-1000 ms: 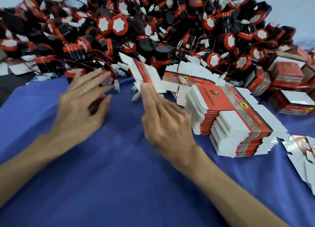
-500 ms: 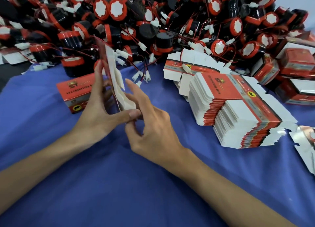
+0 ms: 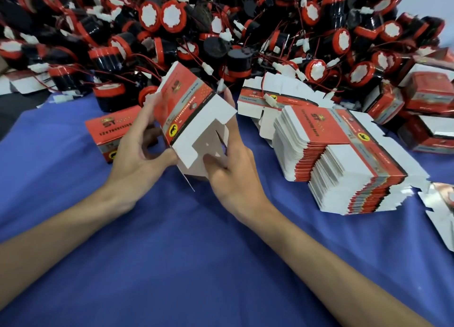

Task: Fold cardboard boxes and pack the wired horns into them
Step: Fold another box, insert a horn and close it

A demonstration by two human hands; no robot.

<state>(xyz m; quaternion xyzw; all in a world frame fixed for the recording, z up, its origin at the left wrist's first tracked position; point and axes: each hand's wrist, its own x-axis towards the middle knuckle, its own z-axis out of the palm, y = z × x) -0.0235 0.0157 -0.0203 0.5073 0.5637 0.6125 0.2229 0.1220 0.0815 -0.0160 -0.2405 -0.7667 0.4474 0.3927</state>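
— How far along are we?
— At the left, one closed box [image 3: 110,132] is lying behind my left hand [image 3: 137,154]. That hand is gripping the left side of the half-folded box [image 3: 189,110], and my right hand [image 3: 233,177] is pinching its white bottom flaps. No horn is inside yet, I think.
— And what is remaining?
— The horn pile [image 3: 221,32] far and the flat stack [image 3: 344,154] at the right. The near blue cloth [image 3: 196,253] is giving room, but the stack is crowding the right.
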